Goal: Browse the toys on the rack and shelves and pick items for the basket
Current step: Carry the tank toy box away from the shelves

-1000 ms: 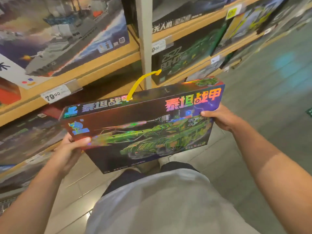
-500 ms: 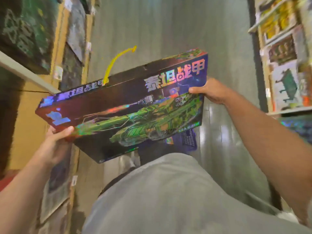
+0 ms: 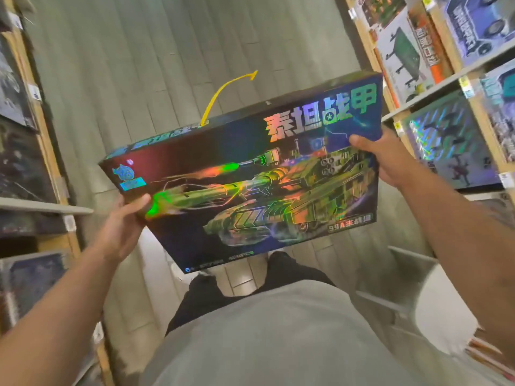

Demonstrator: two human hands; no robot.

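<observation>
- Head view: toy box (image 3: pixel 250 174) was held tilted over the aisle floor, left hand (image 3: pixel 122 227) gripping its lower-left corner, right hand (image 3: pixel 390 160) clasping its right edge.
- Basket (image 3: pixel 412 277) sat at the person's right; lowering the box level with both grips kept firm would likely suit.

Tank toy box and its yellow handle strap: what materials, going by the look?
Large dark tank toy box: likely cardboard with holographic foil print, judging by rainbow sheen on the tank art and crisp folded edges. Thin yellow handle strap: probably flexible plastic, since it arcs up and keeps its curve. Left hand and right hand grip the box's ends.
</observation>
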